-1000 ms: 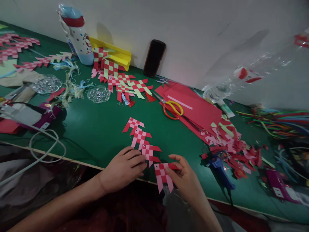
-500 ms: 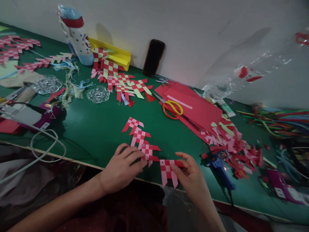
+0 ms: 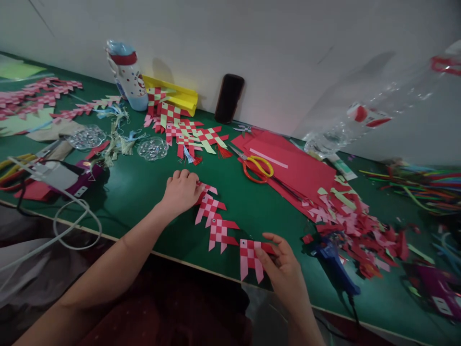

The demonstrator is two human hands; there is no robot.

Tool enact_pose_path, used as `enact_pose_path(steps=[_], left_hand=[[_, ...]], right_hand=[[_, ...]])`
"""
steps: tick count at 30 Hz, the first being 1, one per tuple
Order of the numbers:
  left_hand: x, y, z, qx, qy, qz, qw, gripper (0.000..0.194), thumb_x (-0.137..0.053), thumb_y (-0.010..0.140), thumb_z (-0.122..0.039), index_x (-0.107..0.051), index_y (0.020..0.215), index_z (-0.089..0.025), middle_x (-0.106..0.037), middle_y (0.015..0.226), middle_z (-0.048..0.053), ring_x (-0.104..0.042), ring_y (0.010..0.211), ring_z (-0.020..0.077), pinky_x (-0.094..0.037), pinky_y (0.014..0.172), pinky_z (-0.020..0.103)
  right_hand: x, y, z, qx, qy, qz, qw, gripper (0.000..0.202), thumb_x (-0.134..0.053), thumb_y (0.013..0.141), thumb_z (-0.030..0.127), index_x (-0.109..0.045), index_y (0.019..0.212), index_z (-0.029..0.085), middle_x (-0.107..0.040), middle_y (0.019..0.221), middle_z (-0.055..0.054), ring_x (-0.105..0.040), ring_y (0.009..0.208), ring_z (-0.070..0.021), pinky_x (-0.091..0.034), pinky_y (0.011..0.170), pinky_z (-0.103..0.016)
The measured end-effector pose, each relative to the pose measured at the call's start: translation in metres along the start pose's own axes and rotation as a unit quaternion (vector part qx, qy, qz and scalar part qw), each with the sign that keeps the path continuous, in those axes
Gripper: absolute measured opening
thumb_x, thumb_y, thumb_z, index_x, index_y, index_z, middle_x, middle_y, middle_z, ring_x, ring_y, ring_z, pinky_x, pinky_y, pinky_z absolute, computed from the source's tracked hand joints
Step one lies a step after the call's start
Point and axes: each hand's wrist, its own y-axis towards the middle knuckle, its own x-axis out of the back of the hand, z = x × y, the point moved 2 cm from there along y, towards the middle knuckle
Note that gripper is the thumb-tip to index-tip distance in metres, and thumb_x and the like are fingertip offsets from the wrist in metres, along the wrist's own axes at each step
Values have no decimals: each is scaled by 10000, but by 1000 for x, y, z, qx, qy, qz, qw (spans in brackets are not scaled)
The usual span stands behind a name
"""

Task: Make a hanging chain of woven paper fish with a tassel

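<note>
My right hand (image 3: 286, 269) pinches a red-and-pink woven paper fish (image 3: 251, 254) between thumb and fingers at the table's front edge. Its checkered body, a stuck-on eye and two pointed pink strips show. To its left, similar woven fish lie in a slanting row on the green table: a near one (image 3: 219, 233) and a middle one (image 3: 210, 207). Over the farthest fish (image 3: 209, 189) rests my left hand (image 3: 182, 191), fingers curled together on its left end and hiding its head. The fingertips are partly out of sight.
Scissors (image 3: 257, 168) lie on red paper sheets (image 3: 291, 163), beside paper scraps (image 3: 356, 226) and a blue glue gun (image 3: 336, 262). Behind stand a water bottle (image 3: 131, 79), a phone (image 3: 229, 98) and a plastic bottle (image 3: 367, 115). Finished fish (image 3: 187, 127), tassels (image 3: 120, 137) and bead trays (image 3: 153, 149) are farther left.
My left hand has slid away from the near fish, up and left to the farthest one. The right hand keeps its fish in nearly the same place. The camera view has tilted slightly.
</note>
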Motion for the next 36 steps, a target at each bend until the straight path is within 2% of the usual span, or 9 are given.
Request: enact_pose_path(steps=[6,11,16,23,26,29,31,33,36], left_hand=[[4,12,-8,44,2,24,999,344,-408,942,-365,-554,1176,-159,-572,1167,153,-502,1122,324,-447,895,438],[3,16,-7,39,6,46,998,342,-456,909,-383,-578,1129,-150,-563,1155,169,-504,1121,350,-447,888,462],[4,15,-8,33,0,60,998,267,-460,892,-321,-592,1069,-171,-571,1128,151,-515,1105,335,-456,871,448],[3,20,-6,19,-7,81,996,369,-486,882,-260,-526,1226,-132,-580,1192,170,-512,1159,311,-432,918,402],[8,23,-6,12,-17,100,995,323,-510,867,-260,-581,1157,-137,-616,1149,158,-557,1103,291,-448,891,373],[14,23,-6,-11,-29,120,992,170,-524,850,-233,-648,950,-172,-668,1022,109,-584,1062,256,-450,881,335],[16,23,-6,-27,-35,131,990,143,-504,852,-204,-647,853,-190,-681,973,85,-595,1045,232,-455,850,305],[17,23,-4,-34,-39,140,989,163,-478,865,-205,-640,847,-197,-679,987,76,-617,984,214,-468,784,283],[15,23,-1,-29,-38,148,988,192,-467,878,-235,-628,975,-193,-658,1070,91,-638,902,204,-475,741,280]], right_hand=[[0,1,-11,9,12,-2,1000,478,-637,790,517,-519,1125,197,-663,895,-58,-621,684,-171,-470,569,-270],[0,0,-15,19,13,-1,1000,485,-619,800,541,-518,1132,202,-657,884,-55,-634,713,-184,-480,589,-276],[1,0,-18,20,23,2,1000,504,-615,800,555,-514,1148,205,-672,920,-67,-650,751,-202,-493,626,-294],[0,2,-23,19,30,7,999,518,-624,795,558,-511,1157,205,-680,966,-88,-658,793,-214,-497,631,-297],[0,1,-23,21,35,4,999,518,-630,791,555,-516,1159,208,-688,964,-84,-662,770,-207,-496,613,-289],[0,2,-22,27,31,1,999,501,-637,790,541,-528,1147,207,-696,934,-75,-664,750,-203,-497,608,-285],[1,2,-21,28,33,3,999,498,-639,791,536,-531,1146,205,-700,931,-76,-666,742,-203,-499,602,-285],[1,3,-21,28,38,6,999,502,-633,794,540,-527,1152,205,-700,942,-80,-668,737,-203,-503,601,-287],[1,3,-19,27,40,12,999,507,-631,794,546,-519,1154,207,-697,920,-70,-666,729,-200,-511,613,-291]])
